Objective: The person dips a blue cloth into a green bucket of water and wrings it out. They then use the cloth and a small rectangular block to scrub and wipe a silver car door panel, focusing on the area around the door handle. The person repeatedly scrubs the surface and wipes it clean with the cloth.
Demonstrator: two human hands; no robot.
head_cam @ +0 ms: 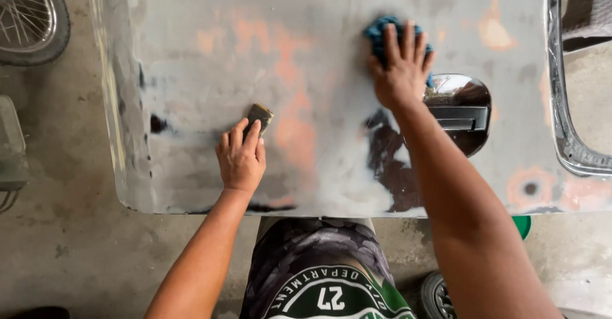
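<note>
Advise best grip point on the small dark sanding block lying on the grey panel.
Take the small dark sanding block by its two long edges, coming from above and from the near side. It lies flat on the grey sanded car door panel; the left hand already covers its near end.
</note>
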